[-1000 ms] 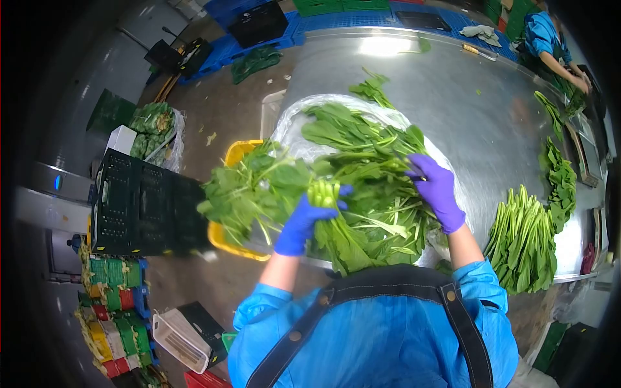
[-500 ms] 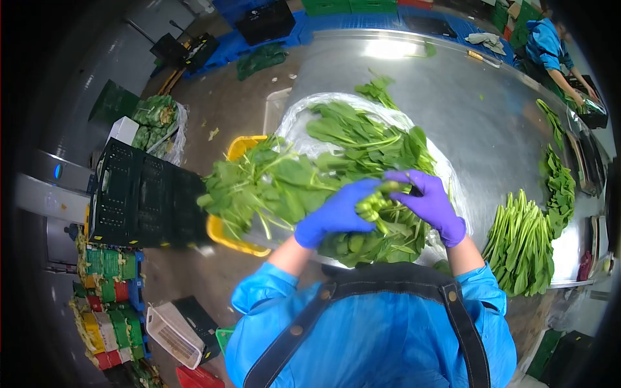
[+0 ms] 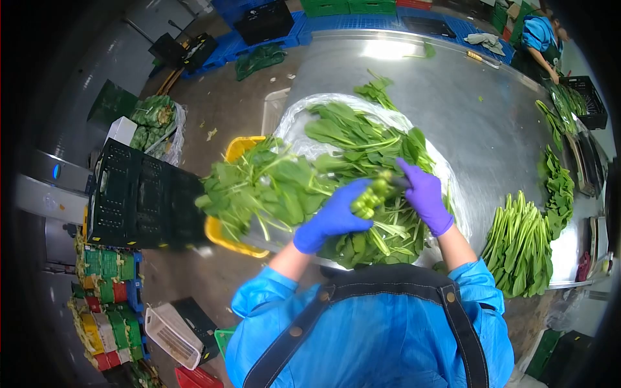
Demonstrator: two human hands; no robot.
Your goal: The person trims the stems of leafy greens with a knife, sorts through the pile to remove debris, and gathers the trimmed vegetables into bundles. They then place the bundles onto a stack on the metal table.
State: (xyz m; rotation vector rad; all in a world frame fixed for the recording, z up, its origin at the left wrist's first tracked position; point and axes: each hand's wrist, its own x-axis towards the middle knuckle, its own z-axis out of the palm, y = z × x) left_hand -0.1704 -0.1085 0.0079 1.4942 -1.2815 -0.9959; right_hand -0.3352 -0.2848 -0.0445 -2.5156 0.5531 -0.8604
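My left hand [image 3: 333, 216], in a blue-violet glove, is closed round a bunch of leafy greens [image 3: 367, 199]. Pale green stem ends point up and right out of the fist. My right hand [image 3: 425, 197], gloved in purple, is at those stem ends. It grips a dark blade-like tool [image 3: 402, 183], blurred and partly covered by the fingers. Its index finger points upward. Under both hands, loose leafy greens [image 3: 356, 129] lie on clear plastic sheeting [image 3: 446, 168]. More greens [image 3: 259, 187] are heaped to the left, over a yellow crate [image 3: 239, 147].
A steel table [image 3: 453, 97] extends ahead. Stacked greens [image 3: 521, 252] lie at its right, with a knife [image 3: 482, 59] near the far edge. Dark green crates [image 3: 142, 194] stand left. A co-worker [image 3: 540, 42] stands at far right by a black crate [image 3: 585, 97].
My right hand has shifted slightly up and right, its index finger now straighter. The dark tool shows more clearly. My left hand keeps its bunch. The co-worker has straightened up.
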